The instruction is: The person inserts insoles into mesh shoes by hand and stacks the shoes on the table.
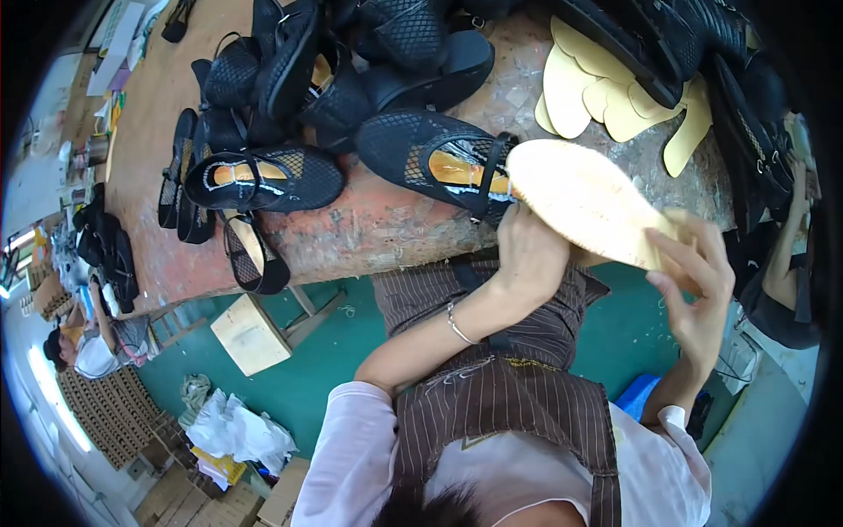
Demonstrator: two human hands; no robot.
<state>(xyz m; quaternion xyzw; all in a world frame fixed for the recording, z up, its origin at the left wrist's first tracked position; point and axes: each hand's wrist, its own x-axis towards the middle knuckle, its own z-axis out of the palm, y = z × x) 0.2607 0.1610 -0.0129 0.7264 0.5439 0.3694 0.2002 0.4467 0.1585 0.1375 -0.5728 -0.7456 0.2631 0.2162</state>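
A pale cream insole (584,193) is held up, tilted, over the table's front edge, its broad end toward the left. My right hand (700,268) pinches its narrow end between thumb and fingers. My left hand (532,255) is closed under the insole's lower edge, right by the heel of a black mesh strap shoe (430,162); its fingertips are hidden, so I cannot tell whether it grips the insole or the shoe. That shoe lies with its toe to the left, a tan lining showing inside. Another black mesh shoe (303,176) lies to its left.
Several loose insoles (615,97) lie at the back right among black shoes (742,132). More black shoes (404,39) are heaped at the back of the worn worktable (369,230). A wooden stool (250,335) stands below on the green floor. Other people are at both sides.
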